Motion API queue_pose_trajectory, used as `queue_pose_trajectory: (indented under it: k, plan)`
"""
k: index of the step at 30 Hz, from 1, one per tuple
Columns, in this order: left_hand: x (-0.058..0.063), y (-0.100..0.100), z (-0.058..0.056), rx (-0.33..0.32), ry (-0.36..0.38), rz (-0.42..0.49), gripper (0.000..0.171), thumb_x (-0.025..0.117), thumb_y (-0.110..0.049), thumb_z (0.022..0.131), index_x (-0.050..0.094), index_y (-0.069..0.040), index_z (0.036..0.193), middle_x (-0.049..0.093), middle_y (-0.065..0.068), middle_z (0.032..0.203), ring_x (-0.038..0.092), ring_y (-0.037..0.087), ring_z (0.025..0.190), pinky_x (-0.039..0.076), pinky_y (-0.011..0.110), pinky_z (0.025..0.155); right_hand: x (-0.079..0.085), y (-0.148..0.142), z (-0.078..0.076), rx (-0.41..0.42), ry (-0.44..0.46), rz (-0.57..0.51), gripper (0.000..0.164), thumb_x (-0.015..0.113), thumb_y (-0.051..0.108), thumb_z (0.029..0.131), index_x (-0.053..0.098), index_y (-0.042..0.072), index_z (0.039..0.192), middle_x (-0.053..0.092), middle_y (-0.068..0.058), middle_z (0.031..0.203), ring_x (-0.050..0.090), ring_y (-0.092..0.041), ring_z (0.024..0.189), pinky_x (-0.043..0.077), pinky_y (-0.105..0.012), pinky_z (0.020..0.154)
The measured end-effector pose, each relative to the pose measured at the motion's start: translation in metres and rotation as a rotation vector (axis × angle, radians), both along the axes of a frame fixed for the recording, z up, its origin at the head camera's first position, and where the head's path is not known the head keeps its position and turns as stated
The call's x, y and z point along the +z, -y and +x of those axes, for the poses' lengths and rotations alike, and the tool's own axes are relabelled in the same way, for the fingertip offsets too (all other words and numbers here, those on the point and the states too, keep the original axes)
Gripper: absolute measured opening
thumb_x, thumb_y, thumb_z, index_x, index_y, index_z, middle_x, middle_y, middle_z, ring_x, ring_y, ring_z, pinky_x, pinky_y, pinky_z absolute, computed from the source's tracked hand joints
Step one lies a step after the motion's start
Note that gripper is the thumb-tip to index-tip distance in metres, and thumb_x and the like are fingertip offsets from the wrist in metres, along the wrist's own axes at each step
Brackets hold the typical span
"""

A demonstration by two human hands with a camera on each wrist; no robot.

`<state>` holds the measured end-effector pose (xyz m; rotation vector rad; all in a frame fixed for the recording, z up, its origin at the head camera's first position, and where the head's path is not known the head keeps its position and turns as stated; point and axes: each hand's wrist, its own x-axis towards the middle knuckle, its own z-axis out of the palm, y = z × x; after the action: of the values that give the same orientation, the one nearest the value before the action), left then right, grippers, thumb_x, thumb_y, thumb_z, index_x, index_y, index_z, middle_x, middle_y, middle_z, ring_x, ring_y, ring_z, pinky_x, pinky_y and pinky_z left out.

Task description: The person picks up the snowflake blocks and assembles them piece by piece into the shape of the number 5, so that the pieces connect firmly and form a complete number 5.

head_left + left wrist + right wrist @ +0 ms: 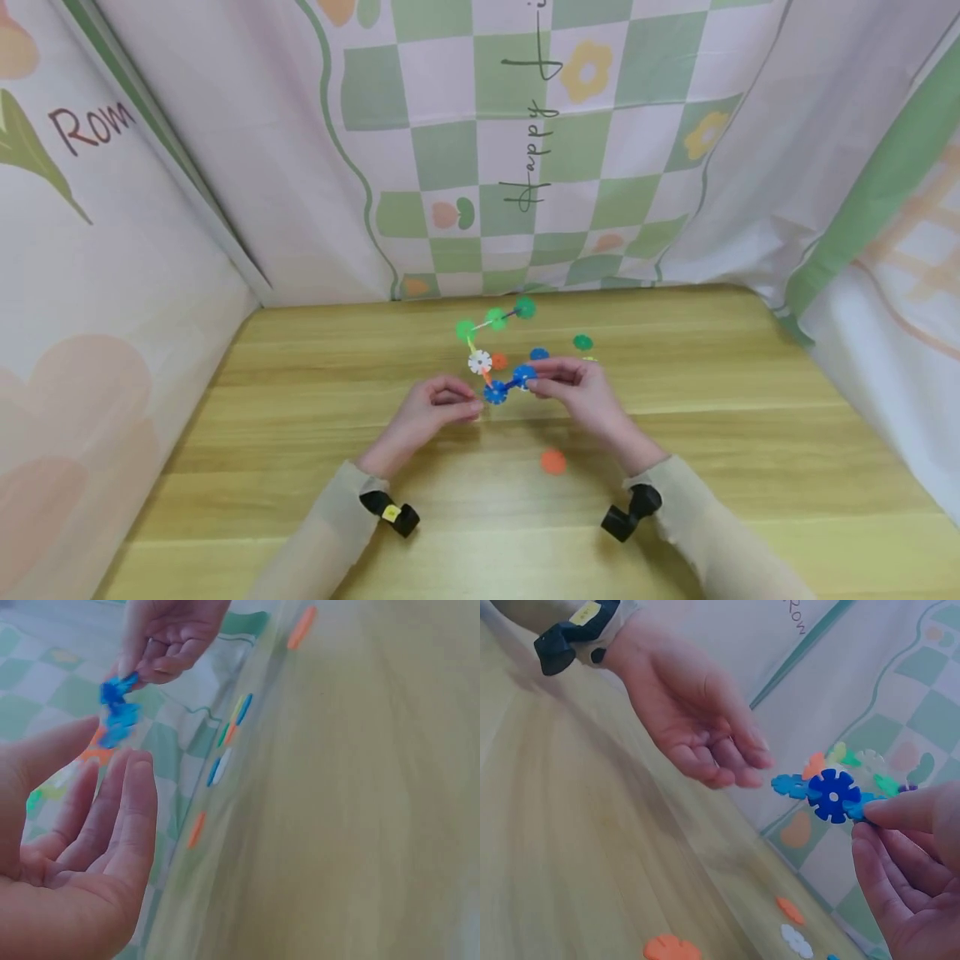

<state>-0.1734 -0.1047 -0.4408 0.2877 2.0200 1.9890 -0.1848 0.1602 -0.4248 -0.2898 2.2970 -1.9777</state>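
Note:
A chain of notched plastic snowflake discs hangs above the table, with green discs at its far end, a white disc (480,361) midway and blue ones at the near end. My right hand (581,387) pinches the light blue end disc (862,807) between thumb and fingertips. Beside it in the chain, a dark blue disc (833,796) faces the right wrist view. My left hand (431,408) is close to the chain's near bend, its fingers relaxed and nothing between them. In the right wrist view a small gap shows between its fingertips and the blue disc (789,786).
Loose discs lie on the wooden table (315,433): an orange disc (553,462) in front of the hands, a green disc (582,342) and a blue disc (538,354) behind the right hand, and a white disc (796,941). A patterned curtain (442,158) rises behind the table.

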Motion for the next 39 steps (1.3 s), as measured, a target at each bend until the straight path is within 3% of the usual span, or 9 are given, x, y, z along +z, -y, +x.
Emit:
queue_pose_trajectory:
  k: [4,9,15,20,24,28,32,36,39]
  plan:
    - [0.006,0.003,0.002,-0.017,-0.032,-0.022,0.033,0.077,-0.014,0.093,0.066,0.006,0.118,0.073,0.011,0.107,0.070,0.030,0.101,0.057,0.036,0.089,0.000,-0.004,-0.001,-0.015,-0.021,0.033,0.027,0.076,0.011,0.093,0.072,-0.002,0.117,0.072,-0.014,0.112,0.071,-0.023,0.093,0.058,-0.038,0.086]
    - [0.023,-0.005,0.008,-0.042,-0.130,0.000,0.030,0.075,-0.016,0.095,0.069,0.002,0.118,0.072,0.014,0.111,0.069,0.035,0.104,0.057,0.037,0.088,0.003,-0.004,0.000,-0.042,-0.036,0.076,0.025,0.078,0.013,0.092,0.073,-0.001,0.113,0.073,-0.013,0.108,0.070,-0.020,0.089,0.058,-0.043,0.086]
    - [0.036,-0.022,0.011,0.022,-0.308,-0.066,0.025,0.072,-0.017,0.098,0.068,-0.004,0.120,0.070,0.006,0.117,0.066,0.019,0.109,0.053,0.033,0.095,0.003,0.002,0.003,-0.039,-0.060,0.089,0.021,0.079,0.011,0.091,0.074,0.000,0.107,0.074,-0.011,0.102,0.070,-0.021,0.087,0.058,-0.045,0.083]
    - [0.035,-0.032,0.009,0.046,-0.416,-0.147,0.024,0.063,-0.007,0.102,0.064,-0.003,0.126,0.067,0.008,0.126,0.061,0.020,0.119,0.047,0.038,0.104,0.004,0.011,0.007,-0.006,-0.090,0.081,0.018,0.079,0.009,0.091,0.074,-0.001,0.105,0.074,-0.011,0.098,0.071,-0.021,0.087,0.059,-0.043,0.081]
    - [0.034,-0.036,0.010,0.039,-0.420,-0.218,0.019,0.059,-0.005,0.104,0.064,0.000,0.121,0.065,0.011,0.123,0.060,0.025,0.120,0.045,0.044,0.106,0.008,0.017,0.010,0.022,-0.105,0.065,0.017,0.078,0.008,0.091,0.075,-0.002,0.105,0.074,-0.012,0.099,0.071,-0.022,0.088,0.059,-0.037,0.079]
    - [0.032,-0.036,0.011,0.056,-0.387,-0.265,0.011,0.061,-0.008,0.103,0.065,-0.004,0.113,0.067,0.005,0.115,0.063,0.021,0.112,0.050,0.040,0.101,0.011,0.021,0.011,0.034,-0.112,0.046,0.015,0.076,0.005,0.092,0.074,-0.002,0.105,0.074,-0.013,0.100,0.071,-0.022,0.088,0.059,-0.031,0.078]
    - [0.031,-0.034,0.010,0.053,-0.364,-0.259,0.009,0.062,-0.008,0.103,0.065,-0.007,0.111,0.068,0.003,0.110,0.066,0.019,0.104,0.054,0.036,0.093,0.011,0.022,0.011,0.042,-0.103,0.035,0.015,0.075,0.005,0.093,0.074,-0.002,0.106,0.074,-0.013,0.101,0.071,-0.023,0.088,0.059,-0.034,0.079]
    - [0.030,-0.031,0.009,0.043,-0.358,-0.257,0.010,0.062,-0.009,0.103,0.066,-0.008,0.112,0.070,0.002,0.107,0.068,0.023,0.101,0.056,0.036,0.090,0.011,0.021,0.011,0.066,-0.099,0.020,0.017,0.075,0.007,0.094,0.075,-0.001,0.108,0.074,-0.013,0.104,0.071,-0.024,0.090,0.059,-0.040,0.082]
    - [0.031,-0.030,0.008,0.039,-0.349,-0.257,0.010,0.062,-0.010,0.103,0.067,-0.007,0.112,0.071,0.002,0.104,0.069,0.028,0.100,0.056,0.037,0.089,0.011,0.018,0.011,0.084,-0.097,0.002,0.021,0.075,0.009,0.094,0.074,-0.002,0.112,0.074,-0.013,0.107,0.071,-0.024,0.093,0.059,-0.038,0.083]
